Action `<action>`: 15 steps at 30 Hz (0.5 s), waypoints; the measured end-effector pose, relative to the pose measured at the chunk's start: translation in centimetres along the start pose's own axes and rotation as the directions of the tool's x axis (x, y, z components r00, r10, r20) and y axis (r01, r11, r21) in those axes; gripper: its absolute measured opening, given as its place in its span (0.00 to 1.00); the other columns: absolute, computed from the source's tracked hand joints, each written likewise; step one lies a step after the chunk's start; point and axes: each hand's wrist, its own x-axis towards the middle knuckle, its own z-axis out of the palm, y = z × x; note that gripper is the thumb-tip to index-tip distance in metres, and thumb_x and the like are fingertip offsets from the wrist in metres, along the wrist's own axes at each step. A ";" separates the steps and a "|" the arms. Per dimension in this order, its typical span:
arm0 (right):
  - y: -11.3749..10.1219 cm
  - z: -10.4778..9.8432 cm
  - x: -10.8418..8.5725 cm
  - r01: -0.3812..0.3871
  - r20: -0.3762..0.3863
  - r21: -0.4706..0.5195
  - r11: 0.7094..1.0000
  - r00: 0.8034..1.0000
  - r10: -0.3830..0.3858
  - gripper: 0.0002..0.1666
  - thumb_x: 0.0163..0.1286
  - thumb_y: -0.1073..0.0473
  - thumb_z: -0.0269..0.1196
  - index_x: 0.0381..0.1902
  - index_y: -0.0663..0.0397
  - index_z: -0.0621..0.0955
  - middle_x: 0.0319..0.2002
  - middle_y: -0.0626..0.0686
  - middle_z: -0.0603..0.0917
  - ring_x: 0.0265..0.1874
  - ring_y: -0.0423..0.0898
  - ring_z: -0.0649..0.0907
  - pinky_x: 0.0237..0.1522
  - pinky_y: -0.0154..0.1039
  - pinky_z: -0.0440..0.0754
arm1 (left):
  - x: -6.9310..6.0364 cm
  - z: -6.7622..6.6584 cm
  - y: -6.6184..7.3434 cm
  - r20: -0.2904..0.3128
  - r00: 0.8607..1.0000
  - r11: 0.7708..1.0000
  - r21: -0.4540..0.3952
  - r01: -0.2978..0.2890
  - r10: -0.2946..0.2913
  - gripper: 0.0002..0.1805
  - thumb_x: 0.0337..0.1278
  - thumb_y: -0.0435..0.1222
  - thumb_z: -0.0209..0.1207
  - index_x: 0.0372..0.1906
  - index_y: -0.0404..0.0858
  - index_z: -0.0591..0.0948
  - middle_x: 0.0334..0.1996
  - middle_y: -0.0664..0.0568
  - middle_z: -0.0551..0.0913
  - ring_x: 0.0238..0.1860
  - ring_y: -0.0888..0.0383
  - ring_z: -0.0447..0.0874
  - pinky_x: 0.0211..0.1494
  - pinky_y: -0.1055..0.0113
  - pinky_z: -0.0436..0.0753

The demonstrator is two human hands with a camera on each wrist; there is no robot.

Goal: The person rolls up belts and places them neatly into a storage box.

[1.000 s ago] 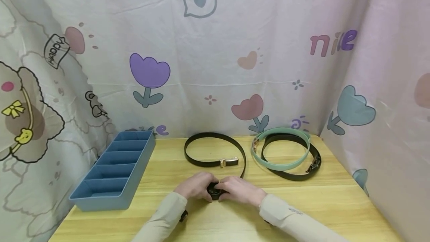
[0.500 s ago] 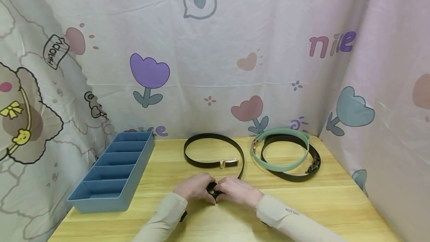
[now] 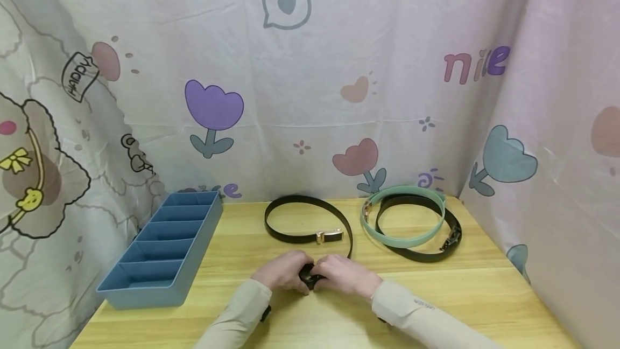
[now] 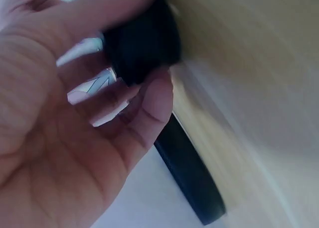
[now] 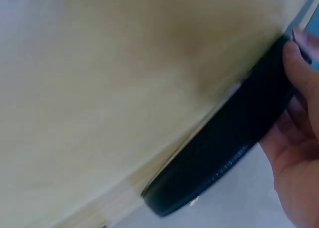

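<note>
Between the two hands, low in the middle of the head view, is a small dark coil of belt (image 3: 308, 277). The left hand (image 3: 284, 271) grips its left side; in the left wrist view its thumb and fingers pinch the black roll (image 4: 144, 44). From the right, the right hand (image 3: 350, 276) pinches the same coil, and the right wrist view shows its fingers on a black strap (image 5: 224, 133). Just behind the hands a black belt with a gold buckle (image 3: 310, 197) lies in a loop, its near end reaching toward the right hand.
A blue tray with several compartments (image 3: 194, 255) stands on the left of the wooden table (image 3: 484, 306). To the right, a mint green belt (image 3: 411, 242) lies over another black belt (image 3: 420, 256). Patterned cloth (image 3: 300, 69) hangs behind and at both sides.
Both hands stay at nearly the same place with the coil between them; the coil and fingers have shifted slightly. The loose belts and the tray have not moved on the table.
</note>
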 end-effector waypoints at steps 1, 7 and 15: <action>-0.2 0.1 0.1 0.000 -0.010 -0.010 1.000 1.000 0.000 0.05 0.64 0.50 0.66 0.34 0.43 0.85 0.33 0.40 0.86 0.30 0.28 0.79 0.36 0.21 0.75 | 0.0 0.1 0.1 -0.014 1.000 1.000 0.011 0.009 -0.009 0.19 0.30 0.41 0.79 0.31 0.46 0.82 0.28 0.61 0.79 0.30 0.68 0.72 0.36 0.72 0.74; -0.4 0.1 0.2 0.024 -0.016 0.035 0.999 1.000 -0.023 0.06 0.65 0.51 0.66 0.36 0.44 0.83 0.34 0.41 0.85 0.30 0.28 0.78 0.35 0.21 0.73 | -0.3 0.0 0.1 -0.038 0.999 0.999 0.034 0.027 -0.026 0.18 0.26 0.37 0.79 0.27 0.48 0.82 0.25 0.62 0.78 0.28 0.67 0.71 0.35 0.71 0.74; -0.2 -0.6 0.7 0.033 0.021 0.086 0.996 0.999 -0.035 0.09 0.63 0.52 0.68 0.40 0.46 0.86 0.36 0.42 0.88 0.34 0.29 0.82 0.40 0.21 0.76 | -0.9 -0.4 -0.6 0.012 0.999 0.998 -0.041 0.044 -0.044 0.23 0.27 0.33 0.78 0.36 0.51 0.84 0.32 0.61 0.81 0.35 0.65 0.75 0.44 0.68 0.77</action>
